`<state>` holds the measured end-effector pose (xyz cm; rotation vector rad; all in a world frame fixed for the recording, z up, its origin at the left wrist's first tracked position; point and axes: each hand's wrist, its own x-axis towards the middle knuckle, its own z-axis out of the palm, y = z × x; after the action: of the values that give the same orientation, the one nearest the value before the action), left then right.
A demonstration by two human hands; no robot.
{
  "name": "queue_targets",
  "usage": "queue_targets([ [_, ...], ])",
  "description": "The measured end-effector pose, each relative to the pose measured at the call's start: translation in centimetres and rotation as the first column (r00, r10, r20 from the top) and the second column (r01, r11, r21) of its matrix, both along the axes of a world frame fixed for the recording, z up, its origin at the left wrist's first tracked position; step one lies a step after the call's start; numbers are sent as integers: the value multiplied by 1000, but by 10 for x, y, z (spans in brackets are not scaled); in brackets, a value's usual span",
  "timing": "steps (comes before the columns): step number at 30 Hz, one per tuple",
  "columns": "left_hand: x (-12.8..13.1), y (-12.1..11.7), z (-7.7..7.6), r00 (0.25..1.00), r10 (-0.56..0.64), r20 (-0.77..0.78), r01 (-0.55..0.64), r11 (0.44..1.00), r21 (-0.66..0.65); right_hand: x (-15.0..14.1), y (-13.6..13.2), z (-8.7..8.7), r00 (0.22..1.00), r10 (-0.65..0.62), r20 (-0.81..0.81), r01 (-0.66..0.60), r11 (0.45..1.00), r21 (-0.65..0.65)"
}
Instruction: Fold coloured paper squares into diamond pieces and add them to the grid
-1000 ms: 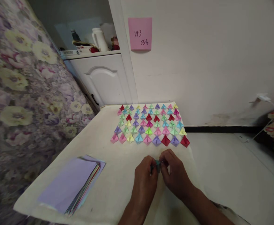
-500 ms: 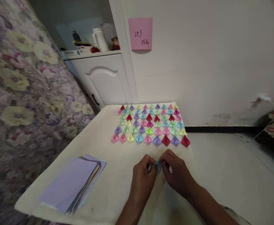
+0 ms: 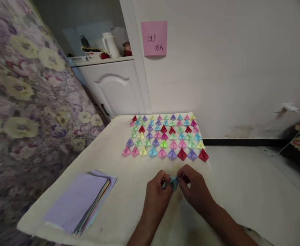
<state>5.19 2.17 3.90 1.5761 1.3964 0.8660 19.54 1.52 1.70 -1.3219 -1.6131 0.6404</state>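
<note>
A small piece of folded blue paper (image 3: 174,183) is held above the near part of the table. My left hand (image 3: 159,187) pinches its left side between thumb and fingers. My right hand (image 3: 192,182) is closed in a pinch at the paper's right edge, fingertips touching it. Just beyond my hands, several rows of small folded paper pieces (image 3: 172,154) in red, pink, purple, green, yellow and blue stand on the cloth.
A stack of coloured paper sheets (image 3: 73,201), purple on top, lies at the table's left. The pale tablecloth (image 3: 129,205) reaches to the wall. A floral curtain (image 3: 37,119) hangs left; a white cabinet (image 3: 114,89) stands behind. A pink note (image 3: 154,38) is on the wall.
My right hand has shifted slightly right, and more of the blue folded paper shows between my hands. My left hand keeps its pinch on it.
</note>
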Motion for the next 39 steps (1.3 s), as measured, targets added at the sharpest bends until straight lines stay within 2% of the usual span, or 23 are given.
queue_targets([
  [4,-1,1,-2,998,11,64,-10,1000,-15,1,1,1,986,-5,-168,-20,989,-147],
  [7,-1,3,-4,994,10,111,-6,999,-34,1,2,0,920,-5,-392,-103,962,-254],
  [9,-2,3,-4,993,10,118,-5,999,-47,0,2,-1,871,-16,-492,-142,948,-283],
  [12,-1,2,-1,997,17,72,-15,999,-33,-1,1,-3,858,-10,-513,-157,947,-282],
  [16,0,0,3,1000,4,-6,-4,1000,-3,0,-2,0,900,37,-435,-142,967,-212],
  [21,0,-2,2,999,-40,-4,40,998,56,-2,-4,6,974,39,-222,-76,984,-159],
  [30,1,-2,0,997,-48,-64,54,994,93,-3,-1,-4,1000,15,-25,-17,995,-99],
  [34,3,-2,-10,982,-85,-170,100,991,86,-2,-1,-17,988,-33,149,46,995,-91],
  [39,4,-2,-31,908,-136,-395,182,980,81,-1,-3,-32,934,32,357,28,987,-161],
])
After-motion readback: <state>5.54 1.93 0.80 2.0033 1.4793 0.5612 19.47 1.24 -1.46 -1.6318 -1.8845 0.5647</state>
